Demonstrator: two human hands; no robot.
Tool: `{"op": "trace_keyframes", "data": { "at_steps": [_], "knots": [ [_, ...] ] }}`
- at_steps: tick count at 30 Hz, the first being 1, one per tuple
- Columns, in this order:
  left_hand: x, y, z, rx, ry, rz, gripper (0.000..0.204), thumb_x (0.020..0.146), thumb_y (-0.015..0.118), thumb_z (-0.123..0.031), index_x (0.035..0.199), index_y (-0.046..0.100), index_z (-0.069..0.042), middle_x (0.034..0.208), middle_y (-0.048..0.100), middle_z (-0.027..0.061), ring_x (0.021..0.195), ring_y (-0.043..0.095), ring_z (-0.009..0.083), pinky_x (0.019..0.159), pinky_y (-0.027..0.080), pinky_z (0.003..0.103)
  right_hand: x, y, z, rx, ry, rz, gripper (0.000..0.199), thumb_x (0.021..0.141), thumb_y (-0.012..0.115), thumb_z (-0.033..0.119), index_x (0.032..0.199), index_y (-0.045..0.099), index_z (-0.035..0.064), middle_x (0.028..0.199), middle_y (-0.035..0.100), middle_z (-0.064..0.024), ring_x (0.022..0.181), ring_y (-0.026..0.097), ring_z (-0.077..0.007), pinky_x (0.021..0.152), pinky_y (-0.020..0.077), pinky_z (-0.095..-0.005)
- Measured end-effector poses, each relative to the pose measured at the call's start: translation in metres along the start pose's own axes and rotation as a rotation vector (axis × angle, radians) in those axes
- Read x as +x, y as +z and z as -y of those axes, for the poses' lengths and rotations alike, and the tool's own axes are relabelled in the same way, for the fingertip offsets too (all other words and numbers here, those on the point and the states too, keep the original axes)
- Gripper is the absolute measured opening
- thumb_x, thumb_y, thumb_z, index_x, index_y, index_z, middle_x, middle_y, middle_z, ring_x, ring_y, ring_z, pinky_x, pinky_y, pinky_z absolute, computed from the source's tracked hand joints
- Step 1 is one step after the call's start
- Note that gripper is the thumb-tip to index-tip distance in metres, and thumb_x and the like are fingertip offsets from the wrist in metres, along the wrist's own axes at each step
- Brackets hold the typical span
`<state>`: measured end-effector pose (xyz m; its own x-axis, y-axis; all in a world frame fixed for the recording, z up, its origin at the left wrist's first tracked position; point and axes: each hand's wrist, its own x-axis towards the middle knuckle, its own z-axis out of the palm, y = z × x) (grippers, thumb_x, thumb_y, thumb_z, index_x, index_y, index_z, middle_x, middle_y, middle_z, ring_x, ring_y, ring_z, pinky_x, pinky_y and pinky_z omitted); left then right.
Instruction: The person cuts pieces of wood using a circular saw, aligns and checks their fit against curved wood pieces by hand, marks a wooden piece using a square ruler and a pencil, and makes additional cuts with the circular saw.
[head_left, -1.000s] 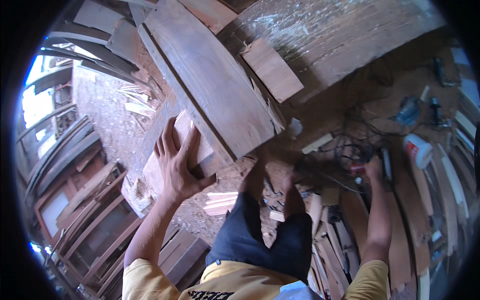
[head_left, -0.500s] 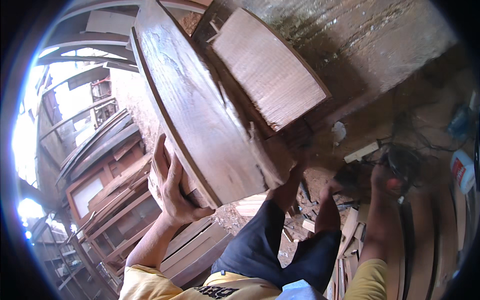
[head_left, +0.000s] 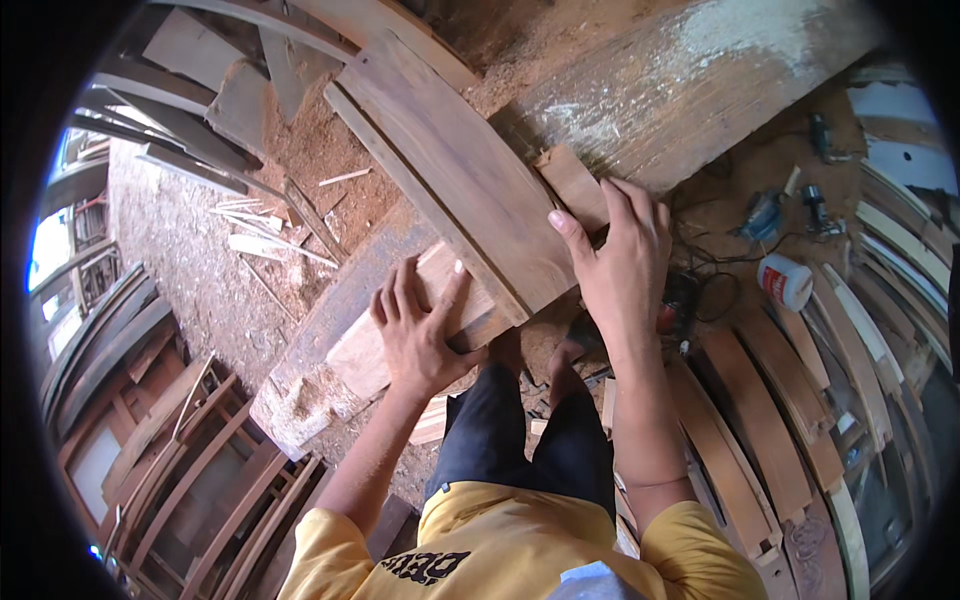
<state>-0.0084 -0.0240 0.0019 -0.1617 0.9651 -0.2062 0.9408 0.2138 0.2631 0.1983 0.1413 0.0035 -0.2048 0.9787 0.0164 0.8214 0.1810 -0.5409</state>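
I see my left hand point(head_left: 415, 335) pressed flat on a pale wooden block point(head_left: 400, 335), fingers spread and released, gripping nothing — the block lies on a rough, weathered beam point(head_left: 310, 385) that serves as my bench. My right hand point(head_left: 620, 255) rests on the near end of a dark curved plank point(head_left: 460, 170), fingers draped loosely over its edge and over a small reddish offcut point(head_left: 572, 185) just beside it; they are not clenched. The plank runs diagonally away from me, its near end overlapping the pale block and lying between my two hands. Sawdust point(head_left: 200, 270) covers the floor to the left, with thin wood strips point(head_left: 265, 240) scattered on it. To the right, a white bottle point(head_left: 785, 282) lies near a blue power tool point(head_left: 762, 215), beside a row of curved wooden pieces point(head_left: 760, 420).
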Motion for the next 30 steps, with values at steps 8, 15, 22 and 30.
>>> {"op": "trace_keyframes", "data": {
  "at_steps": [8,15,22,30],
  "knots": [
    [0.003,-0.016,-0.004,-0.075,0.011,0.03,0.111,0.053,0.096,-0.043,0.157,0.057,-0.034,0.164,0.035,0.0275,0.151,0.034,0.0466,0.125,0.023,0.06,0.0,-0.001,0.015,-0.008,0.162,-0.028,0.068,0.087,0.085,0.046,0.127,0.072,-0.0075,0.119,0.07,-0.0216,0.114,0.065,-0.0406,0.1,0.0524,-0.0497],
    [0.006,-0.02,-0.002,-0.09,0.017,0.054,0.11,0.054,0.096,-0.044,0.157,0.056,-0.035,0.163,0.037,0.027,0.151,0.034,0.0459,0.125,0.023,0.06,0.0,-0.006,0.018,0.042,0.215,0.004,0.069,0.089,0.086,0.042,0.132,0.069,-0.008,0.12,0.069,-0.0224,0.116,0.065,-0.0407,0.102,0.0518,-0.0488],
    [0.006,-0.015,-0.003,0.003,0.013,0.101,0.11,0.059,0.094,-0.048,0.16,0.054,-0.029,0.166,0.033,0.0292,0.151,0.033,0.0495,0.125,0.023,0.059,-0.057,0.013,0.022,0.397,0.514,-0.141,0.074,0.094,0.085,0.043,0.14,0.058,-0.0082,0.118,0.068,-0.0193,0.105,0.07,-0.0299,0.092,0.0573,-0.0405],
    [0.005,-0.01,0.02,-0.073,0.168,0.104,0.119,0.083,0.083,-0.063,0.172,0.026,-0.007,0.167,0.026,0.0322,0.153,0.027,0.0486,0.123,0.022,0.065,-0.092,0.003,0.024,1.294,0.627,-0.143,0.037,0.1,0.081,0.032,0.12,0.074,0.0016,0.092,0.077,-0.0024,0.075,0.067,-0.007,0.067,0.0544,-0.0243]
  ]
}}
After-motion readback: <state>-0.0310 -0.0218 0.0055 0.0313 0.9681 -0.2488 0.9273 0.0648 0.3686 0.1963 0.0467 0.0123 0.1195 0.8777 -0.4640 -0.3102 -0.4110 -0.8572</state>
